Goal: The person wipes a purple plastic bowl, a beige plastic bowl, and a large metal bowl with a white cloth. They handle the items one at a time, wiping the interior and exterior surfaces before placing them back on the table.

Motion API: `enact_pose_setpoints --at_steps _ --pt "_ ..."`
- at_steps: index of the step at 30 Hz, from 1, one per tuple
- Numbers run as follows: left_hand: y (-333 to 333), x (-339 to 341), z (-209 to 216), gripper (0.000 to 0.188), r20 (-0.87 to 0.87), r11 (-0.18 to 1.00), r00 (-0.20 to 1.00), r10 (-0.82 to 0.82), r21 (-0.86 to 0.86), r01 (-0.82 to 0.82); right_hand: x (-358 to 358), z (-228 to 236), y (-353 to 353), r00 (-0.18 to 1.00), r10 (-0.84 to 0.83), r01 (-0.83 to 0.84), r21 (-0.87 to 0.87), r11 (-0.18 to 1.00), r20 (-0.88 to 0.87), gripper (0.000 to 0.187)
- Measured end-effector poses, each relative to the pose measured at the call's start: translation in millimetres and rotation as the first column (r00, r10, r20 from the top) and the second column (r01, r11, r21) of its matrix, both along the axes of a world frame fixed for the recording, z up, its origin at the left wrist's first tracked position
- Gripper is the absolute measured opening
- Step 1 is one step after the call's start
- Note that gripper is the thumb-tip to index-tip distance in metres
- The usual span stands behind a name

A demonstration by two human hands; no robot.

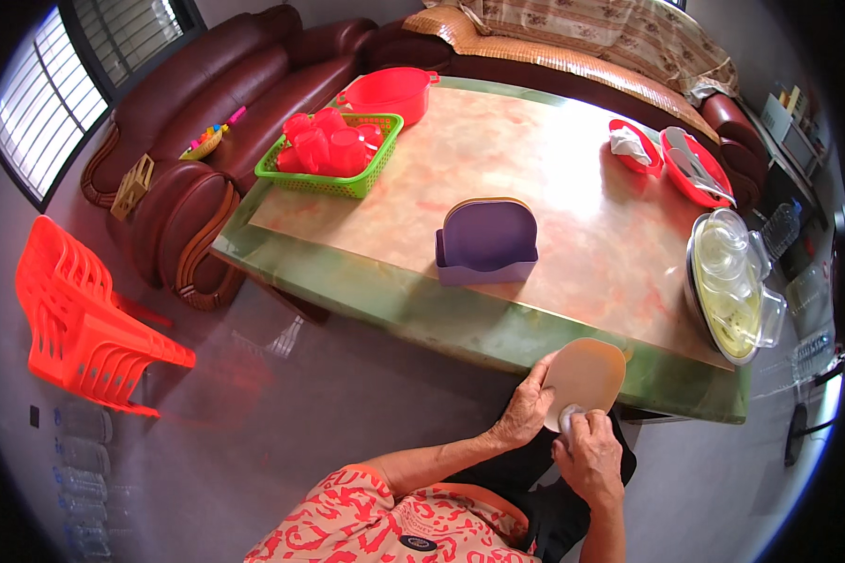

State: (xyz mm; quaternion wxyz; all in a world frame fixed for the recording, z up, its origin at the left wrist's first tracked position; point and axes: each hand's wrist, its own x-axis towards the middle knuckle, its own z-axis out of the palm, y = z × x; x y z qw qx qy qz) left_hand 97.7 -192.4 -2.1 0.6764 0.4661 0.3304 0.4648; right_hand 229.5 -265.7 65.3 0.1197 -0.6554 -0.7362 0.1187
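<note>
My left hand (526, 410) grips the left edge of a beige plate (588, 373) with rounded corners, tilted above my lap at the table's near edge. My right hand (591, 456) is closed on a small white cloth (568, 418), pressed against the lower part of the plate's face. Most of the cloth is hidden under the fingers. Beyond the plate, a purple holder (486, 273) stands on the table with a dark purple plate (491, 234) upright in it. A thin beige edge shows behind that plate.
On the table (394, 310), a green basket (352, 185) of red cups and a red basin (385, 94) stand far left. Red trays (702, 178) lie far right, near a large tray (728, 342) of clear glassware. Stacked red chairs (84, 319) stand left; sofas (244, 94) line the back.
</note>
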Motion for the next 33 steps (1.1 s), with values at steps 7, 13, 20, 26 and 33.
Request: enact_pose_setpoints --at_steps 7,13,20,26,33 --pt "14.9 -7.0 -1.9 0.055 0.069 0.997 0.995 -0.070 -0.008 0.070 -1.7 2.5 40.7 0.884 -0.102 0.235 0.244 0.941 -0.457 0.030" --pt "27.3 1.1 -7.3 0.058 -0.002 0.995 0.998 -0.063 0.078 0.063 -8.6 -45.9 79.4 0.954 -0.114 0.225 0.408 0.885 -0.278 0.031" --pt "35.2 -1.0 -9.8 0.056 0.030 0.998 0.998 -0.061 -0.023 0.062 -15.6 -31.5 76.1 0.967 0.127 -0.038 0.366 0.930 -0.221 0.034" --pt "34.9 -6.5 2.2 0.058 0.022 0.989 0.994 -0.102 -0.106 0.104 -10.9 -22.8 64.1 0.893 0.259 -0.173 0.249 0.953 -0.368 0.034" --pt "36.8 0.8 -10.9 0.052 0.032 0.996 0.997 -0.075 -0.042 0.076 -15.7 -44.6 91.7 0.992 -0.064 0.109 0.459 0.882 -0.112 0.028"
